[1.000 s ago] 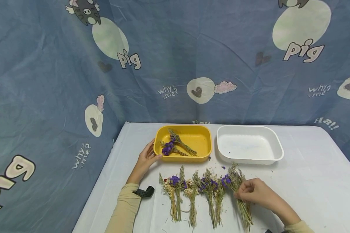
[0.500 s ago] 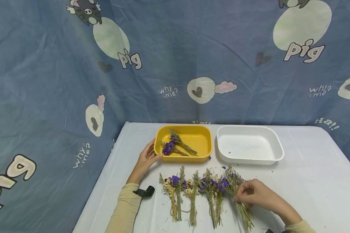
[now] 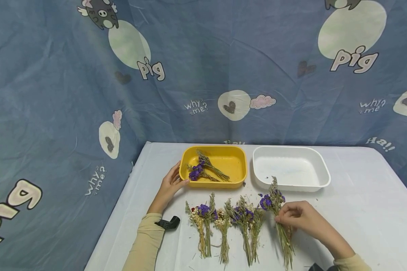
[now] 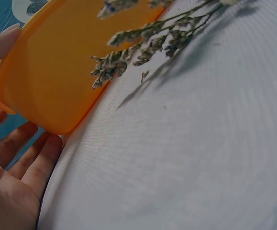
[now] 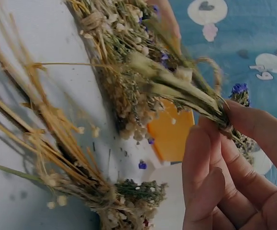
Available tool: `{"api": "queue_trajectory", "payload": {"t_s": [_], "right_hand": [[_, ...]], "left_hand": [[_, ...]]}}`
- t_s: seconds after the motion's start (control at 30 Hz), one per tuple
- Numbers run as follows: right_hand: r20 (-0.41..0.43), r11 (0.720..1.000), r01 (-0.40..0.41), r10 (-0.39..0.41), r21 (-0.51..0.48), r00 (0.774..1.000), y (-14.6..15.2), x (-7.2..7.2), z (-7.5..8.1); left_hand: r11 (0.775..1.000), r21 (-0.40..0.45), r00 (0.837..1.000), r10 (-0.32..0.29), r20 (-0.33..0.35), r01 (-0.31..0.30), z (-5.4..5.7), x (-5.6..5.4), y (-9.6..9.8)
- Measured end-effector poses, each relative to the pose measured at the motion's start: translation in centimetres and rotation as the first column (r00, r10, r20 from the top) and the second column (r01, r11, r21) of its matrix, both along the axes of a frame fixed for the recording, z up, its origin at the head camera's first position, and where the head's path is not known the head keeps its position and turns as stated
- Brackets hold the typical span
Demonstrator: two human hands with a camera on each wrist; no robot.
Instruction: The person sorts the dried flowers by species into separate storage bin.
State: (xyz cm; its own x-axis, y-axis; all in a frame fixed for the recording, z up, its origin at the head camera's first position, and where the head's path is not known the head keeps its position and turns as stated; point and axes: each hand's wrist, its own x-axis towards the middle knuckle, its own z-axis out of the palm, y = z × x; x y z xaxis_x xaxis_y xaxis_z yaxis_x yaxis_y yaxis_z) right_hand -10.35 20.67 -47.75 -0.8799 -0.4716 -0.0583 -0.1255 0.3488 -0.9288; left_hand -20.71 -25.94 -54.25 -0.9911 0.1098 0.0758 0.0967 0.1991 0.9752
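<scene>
My right hand point(image 3: 300, 216) pinches a bunch of dried flowers point(image 3: 276, 198) by its tied stems between thumb and fingertips. The bunch has purple blossoms and grey-green tips pointing toward the trays. In the right wrist view, the thumb and fingers meet at its twine, and another dried bunch point(image 5: 121, 203) lies on the table below. My left hand point(image 3: 169, 186) touches the left front corner of a yellow tray point(image 3: 213, 185), thumb at the front rim, fingers along the outer side. Two small purple-flowered bunches point(image 3: 203, 169) lie inside that tray.
A white tray point(image 3: 291, 186) stands right of the yellow one, with a few dark specks inside. Several more dried flower bunches point(image 3: 224, 226) lie in a row in front, stems toward me. Stray petals and plant bits dot the white cloth. A blue printed curtain point(image 3: 196, 75) hangs behind.
My right hand has shifted slightly right and away from me with the pinched bunch, whose tips now overlap the white tray's front wall. The left hand has stayed at the yellow tray.
</scene>
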Motion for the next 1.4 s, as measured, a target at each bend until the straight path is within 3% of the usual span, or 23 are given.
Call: {"api": "queue_trajectory", "payload": {"t_s": [0.13,0.4,0.6,1.4], "right_hand": [[0.007,0.999,0.031,-0.031,0.013,0.999,0.0,-0.3,0.3],[0.015,1.0,0.015,-0.015,0.02,1.0,-0.5,-0.9,1.0],[-0.023,0.998,0.039,-0.038,0.057,0.999,-1.2,-1.5,1.4],[-0.118,0.986,-0.021,0.041,0.163,0.992,-3.2,-6.1,3.1]], "left_hand": [[1.0,0.005,1.0,-0.004,0.005,0.004,-0.1,0.0,0.0],[1.0,0.009,1.0,-0.008,0.009,0.008,-0.3,-0.1,-0.2],[1.0,0.021,1.0,-0.015,0.008,0.014,-0.1,0.1,-0.1],[1.0,0.006,1.0,-0.013,-0.009,0.013,-0.2,0.0,-0.1]]}}
